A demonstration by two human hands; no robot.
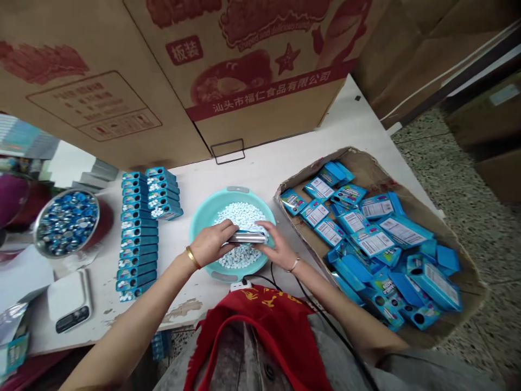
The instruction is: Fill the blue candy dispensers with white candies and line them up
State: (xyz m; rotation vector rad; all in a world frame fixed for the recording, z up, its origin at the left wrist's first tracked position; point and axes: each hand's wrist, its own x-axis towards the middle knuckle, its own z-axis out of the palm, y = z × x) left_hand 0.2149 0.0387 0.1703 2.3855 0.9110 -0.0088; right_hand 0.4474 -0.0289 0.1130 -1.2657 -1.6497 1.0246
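Over a turquoise basin (198,217), a shiny silver object with rounded sides (249,237) lies level between my two hands; I cannot make out its kind. My left hand (211,242) is closed around its left end, thumb below and fingers on top. At the other end, the fingers and thumb of my right hand (277,247) hold it. Small white candies (240,213) fill the basin beneath, pale and pill-like. Part of the heap is hidden by my hands.
To the left stand two rows of blue candy boxes (139,239), some with white candies at their openings. Further left are a metal bowl (39,239) of blue wrapped pieces and a white scale (67,296). A cut carton (468,271) of blue boxes lies right; large cartons (260,125) stand behind.
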